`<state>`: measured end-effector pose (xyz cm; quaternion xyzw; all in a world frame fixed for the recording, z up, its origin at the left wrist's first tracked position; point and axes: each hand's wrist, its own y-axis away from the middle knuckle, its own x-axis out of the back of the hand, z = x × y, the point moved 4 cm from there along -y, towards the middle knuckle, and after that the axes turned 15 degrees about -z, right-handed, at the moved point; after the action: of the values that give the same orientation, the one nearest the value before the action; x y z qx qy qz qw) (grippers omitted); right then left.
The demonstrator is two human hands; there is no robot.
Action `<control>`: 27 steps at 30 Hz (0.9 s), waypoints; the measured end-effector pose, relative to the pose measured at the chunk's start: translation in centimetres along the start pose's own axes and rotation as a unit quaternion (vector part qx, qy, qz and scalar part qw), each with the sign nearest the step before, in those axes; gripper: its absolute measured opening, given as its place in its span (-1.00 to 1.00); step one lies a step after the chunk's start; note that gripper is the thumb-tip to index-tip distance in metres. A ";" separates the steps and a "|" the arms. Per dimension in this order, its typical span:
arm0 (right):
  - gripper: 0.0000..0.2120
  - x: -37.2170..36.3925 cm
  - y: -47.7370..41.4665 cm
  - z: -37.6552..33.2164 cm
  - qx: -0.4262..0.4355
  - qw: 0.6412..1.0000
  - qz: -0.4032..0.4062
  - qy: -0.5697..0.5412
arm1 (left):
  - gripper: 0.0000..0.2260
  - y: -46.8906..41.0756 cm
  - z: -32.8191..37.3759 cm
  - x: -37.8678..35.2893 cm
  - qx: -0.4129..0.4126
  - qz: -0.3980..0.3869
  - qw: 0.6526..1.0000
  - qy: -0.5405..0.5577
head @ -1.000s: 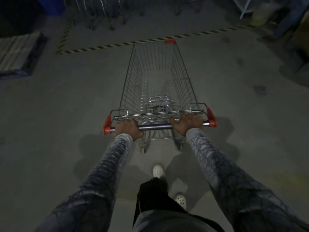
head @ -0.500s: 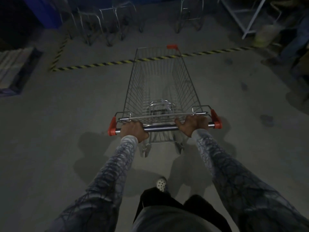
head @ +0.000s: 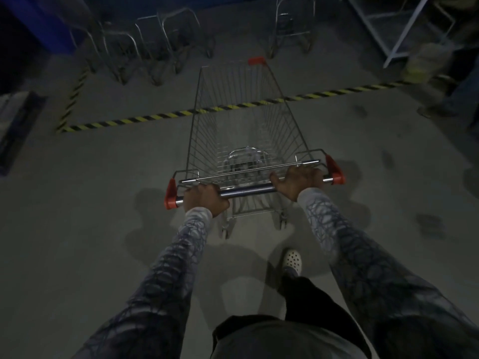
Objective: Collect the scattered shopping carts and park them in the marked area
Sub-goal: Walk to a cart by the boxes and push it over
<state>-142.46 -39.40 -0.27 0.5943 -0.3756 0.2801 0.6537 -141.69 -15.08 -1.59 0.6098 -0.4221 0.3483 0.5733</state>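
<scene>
A wire shopping cart (head: 204, 120) with red handle caps stands right in front of me on the concrete floor, its basket empty. My left hand (head: 204, 199) grips the left part of the metal handle bar (head: 246, 190), and my right hand (head: 298, 181) grips the right part. The cart's front end reaches over the yellow-black striped floor line (head: 129, 121) that borders the marked area. Inside that area, at the back, stand several parked carts (head: 166, 45), blurred and dim.
A blue wall or bin (head: 44, 24) is at the far left, a dark pallet-like block (head: 15, 125) at the left edge. A metal rack frame (head: 399, 35) and a person's legs (head: 440, 81) are at the far right. Bare concrete lies on both sides of the cart.
The cart has rolled forward with both hands on the bar; its front now crosses the striped line, and the parked carts have come closer. My right foot has stepped forward.
</scene>
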 end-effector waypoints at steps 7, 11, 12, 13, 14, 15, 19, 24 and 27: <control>-0.23 9.9 -13.9 3.0 0.023 0.999 -0.020 0.036 | -0.67 -13.6 5.0 7.4 0.042 -0.022 0.999 -0.017; -0.22 14.7 -21.7 3.8 0.029 0.999 -0.018 0.037 | -0.68 -21.1 6.7 10.8 0.060 -0.028 0.998 -0.017; -0.21 16.0 -23.6 3.9 0.030 0.999 -0.021 0.039 | -0.69 -23.2 6.9 11.7 0.065 -0.029 0.997 -0.015; -0.20 17.3 -25.6 3.9 0.032 0.998 -0.026 0.041 | -0.69 -25.2 7.2 12.6 0.065 -0.027 0.997 -0.014; -0.20 18.7 -27.6 3.9 0.035 0.998 -0.028 0.042 | -0.70 -27.3 7.5 13.5 0.062 -0.020 0.998 -0.016; -0.19 20.0 -29.7 3.9 0.035 0.998 -0.025 0.046 | -0.71 -29.4 7.8 14.5 0.057 -0.011 0.998 -0.022; -0.17 25.8 -38.5 3.4 0.028 0.998 -0.037 0.052 | -0.71 -38.9 8.3 18.9 0.046 -0.003 0.999 -0.016; -0.14 33.0 -48.2 2.2 0.020 0.998 -0.039 0.044 | -0.66 -50.7 7.8 23.6 0.020 -0.019 1.000 0.012; -0.15 36.6 -52.8 1.2 0.019 0.998 -0.059 0.027 | -0.60 -56.9 7.4 26.1 0.004 -0.034 0.999 0.013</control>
<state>-79.18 -50.70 0.01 0.6200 -0.3170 0.2638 0.6675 -79.62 -26.26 -1.70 0.6212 -0.3922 0.3386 0.5880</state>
